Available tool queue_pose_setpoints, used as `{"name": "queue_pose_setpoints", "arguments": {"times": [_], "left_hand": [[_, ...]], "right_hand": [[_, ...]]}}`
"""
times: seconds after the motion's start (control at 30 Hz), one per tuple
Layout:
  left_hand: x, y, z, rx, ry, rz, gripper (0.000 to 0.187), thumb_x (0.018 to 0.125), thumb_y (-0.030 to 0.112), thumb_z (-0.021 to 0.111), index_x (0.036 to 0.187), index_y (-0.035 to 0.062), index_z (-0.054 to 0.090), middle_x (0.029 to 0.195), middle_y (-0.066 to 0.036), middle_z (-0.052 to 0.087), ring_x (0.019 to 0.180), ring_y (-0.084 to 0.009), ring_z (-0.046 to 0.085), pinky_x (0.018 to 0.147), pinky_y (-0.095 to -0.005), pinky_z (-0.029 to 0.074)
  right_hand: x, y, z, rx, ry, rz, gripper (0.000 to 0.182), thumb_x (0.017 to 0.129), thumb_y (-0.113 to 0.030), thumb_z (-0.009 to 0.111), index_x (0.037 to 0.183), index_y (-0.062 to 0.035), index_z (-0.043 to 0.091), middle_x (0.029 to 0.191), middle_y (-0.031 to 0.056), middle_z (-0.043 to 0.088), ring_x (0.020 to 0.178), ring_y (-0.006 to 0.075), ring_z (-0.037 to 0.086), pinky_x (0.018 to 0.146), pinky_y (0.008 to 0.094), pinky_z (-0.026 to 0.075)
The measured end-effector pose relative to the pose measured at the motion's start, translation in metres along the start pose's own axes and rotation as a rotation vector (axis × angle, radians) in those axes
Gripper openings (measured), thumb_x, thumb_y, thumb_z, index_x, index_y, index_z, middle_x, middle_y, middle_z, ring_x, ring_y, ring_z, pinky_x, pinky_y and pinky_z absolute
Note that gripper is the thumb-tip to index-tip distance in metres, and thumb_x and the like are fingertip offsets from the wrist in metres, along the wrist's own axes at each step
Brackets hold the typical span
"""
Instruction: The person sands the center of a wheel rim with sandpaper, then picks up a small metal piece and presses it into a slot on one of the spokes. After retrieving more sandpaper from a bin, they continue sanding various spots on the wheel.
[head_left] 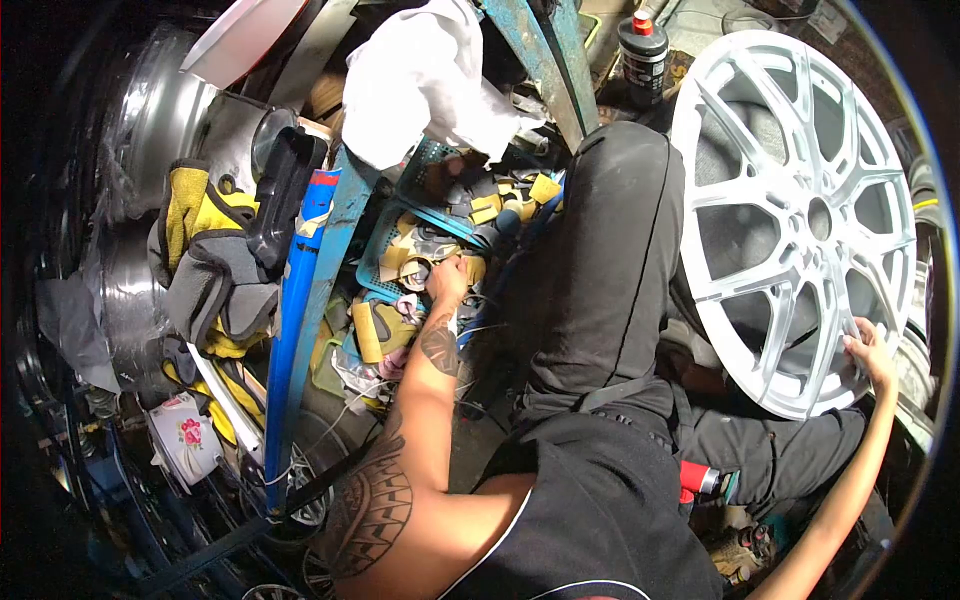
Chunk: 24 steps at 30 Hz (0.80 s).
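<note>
My left hand (448, 282) reaches down into a blue plastic basket (375, 250) of yellowish sanding scraps and pads. Its fingers are curled among the pieces, and what they hold is hidden. Right by it lies a tape-like ring (414, 272). On the other side, a large silver multi-spoke wheel rim (800, 215) leans tilted by my legs. My right hand (870, 352) grips one of its spokes near the lower right edge.
A blue metal post (310, 300) rises left of the baskets, with yellow-grey gloves (215, 250) beside it. White cloth (420, 80) hangs above. A black bottle with a red cap (643, 60) stands at the back. A red cylindrical tool (698, 478) lies by my leg.
</note>
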<state>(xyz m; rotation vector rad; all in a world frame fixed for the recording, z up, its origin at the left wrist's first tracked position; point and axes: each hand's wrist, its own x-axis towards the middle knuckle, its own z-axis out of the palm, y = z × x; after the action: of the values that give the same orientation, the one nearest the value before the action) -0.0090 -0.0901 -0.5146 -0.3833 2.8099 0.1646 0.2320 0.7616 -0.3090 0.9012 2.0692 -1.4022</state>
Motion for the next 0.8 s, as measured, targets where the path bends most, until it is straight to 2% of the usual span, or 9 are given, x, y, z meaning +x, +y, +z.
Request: {"name": "queue_pose_setpoints", "arguments": {"times": [0.13,0.17,0.27,0.43,0.53,0.63,0.73,0.8], "left_hand": [[-0.016,-0.007,-0.01,-0.086,0.117,0.034,0.033,0.097,0.043,0.063,0.091,0.0123,0.073,0.094,-0.019,0.074,0.089,-0.0422,0.07,0.075,-0.0537,0.055],[-0.018,-0.012,-0.012,-0.143,0.184,0.095,0.029,0.097,0.038,0.065,0.093,0.0105,0.075,0.094,-0.019,0.073,0.088,-0.0422,0.07,0.075,-0.0528,0.054],[-0.027,-0.02,-0.023,-0.241,0.352,0.209,0.032,0.097,0.037,0.065,0.097,0.0073,0.077,0.094,-0.019,0.074,0.088,-0.042,0.069,0.075,-0.0487,0.054],[-0.041,-0.028,-0.037,-0.291,0.414,0.196,0.018,0.089,0.024,0.075,0.091,0.0056,0.078,0.084,-0.018,0.069,0.078,-0.0378,0.067,0.071,-0.0454,0.053],[-0.045,-0.035,-0.035,-0.273,0.452,0.19,0.017,0.088,0.021,0.076,0.09,0.0038,0.077,0.082,-0.017,0.071,0.076,-0.0363,0.068,0.07,-0.0452,0.053],[-0.042,-0.046,-0.02,-0.374,0.432,0.107,0.017,0.087,0.019,0.077,0.088,0.0018,0.075,0.078,-0.015,0.072,0.072,-0.034,0.069,0.07,-0.0448,0.053],[-0.042,-0.057,-0.01,-0.521,0.302,-0.122,0.024,0.086,0.026,0.08,0.085,0.0023,0.072,0.078,-0.013,0.075,0.073,-0.0288,0.072,0.069,-0.0397,0.054],[-0.042,-0.063,-0.004,-0.462,0.34,-0.129,0.023,0.087,0.024,0.079,0.091,0.0045,0.068,0.079,-0.012,0.075,0.074,-0.0292,0.071,0.071,-0.0405,0.054]], "right_hand": [[-0.005,-0.013,0.004,-0.001,-0.025,0.03,0.049,0.088,-0.02,0.079,0.129,-0.0053,0.058,0.09,-0.001,0.064,0.078,0.0106,0.058,0.07,0.0271,0.047],[-0.006,-0.013,0.005,-0.001,-0.022,0.029,0.048,0.089,-0.02,0.078,0.129,-0.005,0.057,0.09,-0.0011,0.063,0.078,0.0105,0.058,0.07,0.0271,0.047],[-0.002,-0.004,0.001,-0.018,-0.017,-0.006,0.046,0.09,-0.018,0.077,0.13,-0.0043,0.057,0.09,-0.0014,0.063,0.078,0.0102,0.058,0.07,0.027,0.047],[0.0,-0.001,0.0,-0.002,-0.04,-0.022,0.045,0.092,-0.016,0.076,0.131,-0.0038,0.057,0.091,-0.0015,0.063,0.078,0.0094,0.057,0.069,0.0263,0.047],[0.002,0.0,-0.001,0.003,-0.061,-0.025,0.046,0.092,-0.017,0.076,0.131,-0.0039,0.057,0.092,-0.0017,0.063,0.079,0.009,0.057,0.068,0.0257,0.047],[-0.001,-0.004,0.0,-0.007,-0.051,-0.021,0.045,0.092,-0.018,0.076,0.131,-0.0042,0.058,0.093,-0.0022,0.063,0.079,0.0087,0.057,0.068,0.0254,0.047],[-0.001,-0.003,0.001,-0.021,-0.038,-0.017,0.044,0.092,-0.017,0.076,0.13,-0.0048,0.058,0.094,-0.0024,0.063,0.079,0.0087,0.057,0.068,0.0254,0.047],[-0.002,-0.004,0.001,-0.013,-0.042,-0.014,0.044,0.092,-0.017,0.076,0.13,-0.0051,0.058,0.095,-0.0024,0.063,0.08,0.0087,0.057,0.068,0.0253,0.047]]}}
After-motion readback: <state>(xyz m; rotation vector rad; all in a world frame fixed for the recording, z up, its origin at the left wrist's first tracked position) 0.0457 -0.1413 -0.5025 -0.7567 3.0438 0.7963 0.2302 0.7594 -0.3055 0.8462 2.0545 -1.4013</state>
